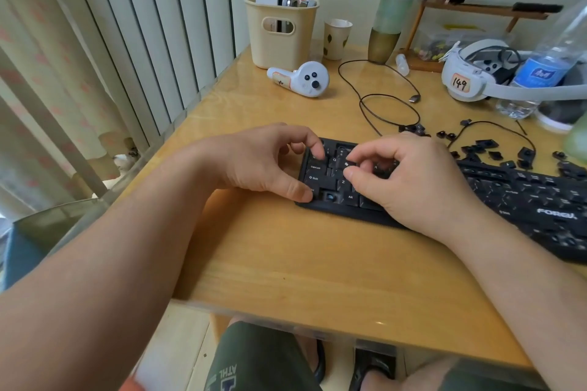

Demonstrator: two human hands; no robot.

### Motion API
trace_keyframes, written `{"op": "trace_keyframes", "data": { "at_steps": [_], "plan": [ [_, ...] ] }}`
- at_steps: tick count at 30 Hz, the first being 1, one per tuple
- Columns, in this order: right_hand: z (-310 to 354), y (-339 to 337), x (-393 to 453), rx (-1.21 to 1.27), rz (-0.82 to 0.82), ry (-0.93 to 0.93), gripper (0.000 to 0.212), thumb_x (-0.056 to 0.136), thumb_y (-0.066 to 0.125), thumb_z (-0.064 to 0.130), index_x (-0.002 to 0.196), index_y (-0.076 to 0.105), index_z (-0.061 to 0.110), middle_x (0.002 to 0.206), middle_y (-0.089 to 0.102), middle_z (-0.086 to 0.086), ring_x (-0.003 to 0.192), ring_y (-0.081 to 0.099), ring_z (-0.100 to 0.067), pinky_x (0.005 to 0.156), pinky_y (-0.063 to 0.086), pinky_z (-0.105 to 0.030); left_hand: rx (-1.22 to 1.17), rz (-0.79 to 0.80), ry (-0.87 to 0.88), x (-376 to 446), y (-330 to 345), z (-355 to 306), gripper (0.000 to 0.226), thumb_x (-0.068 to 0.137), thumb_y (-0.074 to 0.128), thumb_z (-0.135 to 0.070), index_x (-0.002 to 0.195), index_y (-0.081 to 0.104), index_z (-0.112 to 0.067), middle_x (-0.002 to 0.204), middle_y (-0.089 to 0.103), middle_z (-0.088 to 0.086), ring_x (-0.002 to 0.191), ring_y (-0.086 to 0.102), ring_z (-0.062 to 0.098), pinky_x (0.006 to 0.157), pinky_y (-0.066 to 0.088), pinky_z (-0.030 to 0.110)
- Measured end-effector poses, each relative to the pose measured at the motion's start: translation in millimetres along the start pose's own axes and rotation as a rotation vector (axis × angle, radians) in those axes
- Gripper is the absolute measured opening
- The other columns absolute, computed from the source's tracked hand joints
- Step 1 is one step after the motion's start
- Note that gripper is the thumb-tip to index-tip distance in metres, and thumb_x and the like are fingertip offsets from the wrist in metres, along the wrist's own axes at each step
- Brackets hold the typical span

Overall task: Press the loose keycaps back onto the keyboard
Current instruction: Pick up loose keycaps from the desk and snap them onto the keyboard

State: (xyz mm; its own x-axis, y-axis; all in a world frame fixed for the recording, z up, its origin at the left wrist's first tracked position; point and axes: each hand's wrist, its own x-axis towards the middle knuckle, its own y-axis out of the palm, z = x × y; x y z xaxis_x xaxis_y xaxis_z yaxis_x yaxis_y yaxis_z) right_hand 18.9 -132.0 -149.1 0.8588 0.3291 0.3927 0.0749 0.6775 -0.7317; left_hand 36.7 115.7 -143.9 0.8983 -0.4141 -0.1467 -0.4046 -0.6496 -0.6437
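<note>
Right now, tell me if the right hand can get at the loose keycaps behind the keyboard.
Probably yes. The right hand is over the keyboard, and the keycaps lie just beyond it to the right with only a thin cable looping around them.

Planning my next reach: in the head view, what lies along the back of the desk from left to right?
Beige storage basket → white handheld controller → patterned paper cup → tall vase with gold base → white headset labelled 149 → water bottle.
</note>
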Motion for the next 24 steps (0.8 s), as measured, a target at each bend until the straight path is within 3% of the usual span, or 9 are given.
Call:
{"op": "trace_keyframes", "data": {
  "at_steps": [4, 6, 8, 10, 14, 18, 21, 24],
  "plan": [
    [2.5, 2.0, 0.5, 0.046, -0.026, -0.021, 0.011, 0.082, 0.080, 0.034, 0.093, 0.077, 0.038, 0.079, 0.071, 0.023, 0.084, 0.066, -0.002, 0.074, 0.049, -0.013, -0.068, -0.013, 0.053, -1.1, 3.8, -2.6, 0.047, 0.072, 0.091, -0.026, 0.111, 0.068, -0.041, 0.119, 0.053, -0.011, 0.095, 0.058, 0.003, 0.082, 0.047, 0.018],
    [4.6, 2.7, 1.2, 0.088, -0.090, -0.051, 0.015, 0.082, 0.082, 0.027, 0.094, 0.078, 0.035, 0.079, 0.072, 0.021, 0.081, 0.067, 0.002, 0.070, 0.047, -0.008, -0.140, -0.089, 0.103, 1.3, 5.6, -3.3, 0.038, 0.070, 0.087, -0.040, 0.105, 0.073, -0.039, 0.114, 0.058, -0.015, 0.098, 0.058, 0.002, 0.085, 0.043, 0.021],
    [7.2, 4.0, 2.4, 0.120, -0.192, -0.091, 0.017, 0.080, 0.083, 0.023, 0.094, 0.078, 0.031, 0.079, 0.072, 0.019, 0.081, 0.069, -0.001, 0.072, 0.049, -0.009, -0.191, -0.184, 0.159, 4.6, 7.9, -4.5, 0.032, 0.071, 0.084, -0.049, 0.098, 0.076, -0.035, 0.113, 0.063, -0.014, 0.109, 0.058, 0.008, 0.093, 0.039, 0.026],
    [9.3, 5.7, 3.6, 0.190, -0.248, -0.095, 0.017, 0.079, 0.083, 0.022, 0.091, 0.076, 0.032, 0.076, 0.072, 0.016, 0.079, 0.070, -0.006, 0.071, 0.052, -0.013, -0.276, -0.226, 0.218, 7.8, 11.4, -7.5, 0.021, 0.079, 0.084, -0.044, 0.093, 0.078, -0.031, 0.109, 0.068, -0.007, 0.107, 0.061, 0.012, 0.098, 0.043, 0.030],
    [7.6, 8.7, 5.2, 0.225, -0.239, -0.040, 0.020, 0.078, 0.087, 0.025, 0.082, 0.070, 0.035, 0.082, 0.072, 0.021, 0.076, 0.068, -0.004, 0.066, 0.050, -0.012, -0.424, -0.215, 0.253, 9.7, 16.3, -13.7, 0.012, 0.088, 0.078, -0.031, 0.094, 0.078, -0.020, 0.102, 0.073, 0.012, 0.095, 0.066, 0.018, 0.091, 0.052, 0.031],
    [3.9, 11.4, 3.7, 0.229, -0.202, -0.082, 0.013, 0.082, 0.085, 0.025, 0.081, 0.072, 0.024, 0.073, 0.070, 0.013, 0.070, 0.067, -0.010, 0.062, 0.051, -0.018, -0.469, -0.197, 0.244, 10.7, 18.0, -16.4, 0.006, 0.096, 0.072, -0.017, 0.094, 0.074, -0.012, 0.089, 0.073, 0.003, 0.084, 0.067, 0.012, 0.079, 0.052, 0.023],
    [0.9, 9.1, 5.7, 0.249, -0.178, -0.126, 0.015, 0.086, 0.082, 0.018, 0.092, 0.068, 0.023, 0.080, 0.071, 0.010, 0.074, 0.068, -0.014, 0.067, 0.056, -0.029, -0.447, -0.186, 0.231, 11.1, 16.8, -15.0, 0.015, 0.093, 0.072, -0.020, 0.096, 0.071, -0.005, 0.082, 0.069, 0.001, 0.077, 0.061, 0.011, 0.073, 0.049, 0.022],
    [-1.7, 5.7, 8.9, 0.096, -0.120, -0.230, 0.043, 0.087, 0.080, 0.011, 0.122, 0.071, 0.034, 0.087, 0.066, 0.010, 0.079, 0.063, -0.013, 0.074, 0.052, -0.023, -0.448, -0.148, 0.217, 12.2, 17.9, -13.3, 0.017, 0.091, 0.073, -0.022, 0.100, 0.071, -0.007, 0.089, 0.072, 0.014, 0.085, 0.062, 0.018, 0.085, 0.050, 0.033]
  ]
}}
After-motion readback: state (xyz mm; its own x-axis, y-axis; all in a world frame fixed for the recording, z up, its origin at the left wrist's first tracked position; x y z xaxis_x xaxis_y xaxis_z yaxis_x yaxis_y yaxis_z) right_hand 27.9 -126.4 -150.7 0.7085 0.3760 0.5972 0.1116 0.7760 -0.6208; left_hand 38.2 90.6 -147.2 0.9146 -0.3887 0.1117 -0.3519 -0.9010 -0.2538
